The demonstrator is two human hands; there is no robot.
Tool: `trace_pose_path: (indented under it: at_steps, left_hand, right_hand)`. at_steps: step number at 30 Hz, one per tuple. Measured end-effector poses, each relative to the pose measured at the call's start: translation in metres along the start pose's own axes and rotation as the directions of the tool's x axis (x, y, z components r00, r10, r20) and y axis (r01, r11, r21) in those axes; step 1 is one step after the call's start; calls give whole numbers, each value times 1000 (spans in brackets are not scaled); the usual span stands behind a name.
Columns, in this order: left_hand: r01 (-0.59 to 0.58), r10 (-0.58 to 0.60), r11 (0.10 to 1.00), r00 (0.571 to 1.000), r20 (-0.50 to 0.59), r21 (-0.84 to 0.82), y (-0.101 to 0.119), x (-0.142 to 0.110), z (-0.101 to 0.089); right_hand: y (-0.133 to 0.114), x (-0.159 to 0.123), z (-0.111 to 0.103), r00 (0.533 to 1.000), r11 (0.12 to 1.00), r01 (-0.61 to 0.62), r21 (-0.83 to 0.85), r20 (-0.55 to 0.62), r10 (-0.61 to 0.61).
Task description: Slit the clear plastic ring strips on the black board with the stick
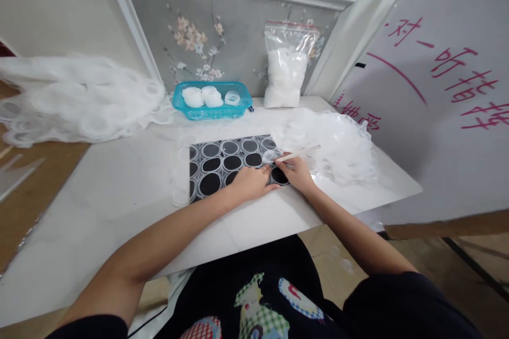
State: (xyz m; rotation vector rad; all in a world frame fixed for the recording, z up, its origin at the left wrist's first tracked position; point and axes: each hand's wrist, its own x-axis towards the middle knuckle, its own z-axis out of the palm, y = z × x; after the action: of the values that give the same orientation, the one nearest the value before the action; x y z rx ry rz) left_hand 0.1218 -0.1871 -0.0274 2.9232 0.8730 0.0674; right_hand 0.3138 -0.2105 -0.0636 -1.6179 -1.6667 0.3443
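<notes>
A black sheet [233, 162] printed with rows of ringed ovals lies on the white table. My left hand [251, 183] rests on its lower right part, fingers stretched over the surface and thumb apart, holding nothing. In my right hand [296, 174], the fingers are closed round a thin, pale, pen-like tool [302, 152]. The tool's tip points left, at a clear, whitish film piece [270, 156] by the sheet's right end. Whether the tip touches that piece is too small to tell.
Right of the sheet is a heap of translucent white film [334, 143]; a larger film pile [83, 98] lies far left. At the back stand a blue tray [212, 112] with stacked white rings and a zip bag [287, 74] of white material. A whiteboard [421, 169] borders the right side.
</notes>
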Motion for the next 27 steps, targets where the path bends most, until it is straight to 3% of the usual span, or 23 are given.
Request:
trace_pose_path:
  at_steps: [4,8,10,11,13,15,17,20,23,25,27]
  left_hand:
    - [5,-5,1000,1000,6,-27,0,0,-3]
    - [15,-10,997,998,61,-77,-2,3,-11]
    - [45,-33,994,993,117,-101,-3,5,-15]
    - [49,-33,992,990,137,-114,-4,5,-16]
    - [19,0,991,991,136,-135,-5,1,-18]
    - [-14,25,992,996,84,-123,-7,-9,-21]
    - [-22,24,997,1000,18,-80,-11,-27,-26]
    - [-18,18,1000,999,-37,-19,-28,-64,-36]
    - [69,-65,997,993,-103,30,-61,-106,-45]
    - [127,-124,992,987,-99,25,-84,-133,-47]
    - [150,-151,989,988,-46,-10,-102,-156,-47]
  right_hand:
    - [-10,-14,6,996,968,86,-235,6,-87]
    - [-21,3,0,971,808,230,-542,67,-230]
    - [-22,37,-18,980,765,131,-630,-33,-195]
    - [-20,58,-30,973,761,-8,-648,-180,-143]
    - [-17,99,-58,913,754,-212,-622,-401,-73]
    - [-13,128,-81,914,730,-293,-618,-404,24]
    - [-11,135,-93,924,717,-315,-622,-374,81]
    - [-13,107,-83,946,827,-221,-517,-320,52]
    - [-19,51,-54,997,975,-15,-223,-81,-3]
    - [-23,12,-36,997,988,51,-143,64,-42]
    - [-24,-20,-24,988,968,134,-213,107,-114]
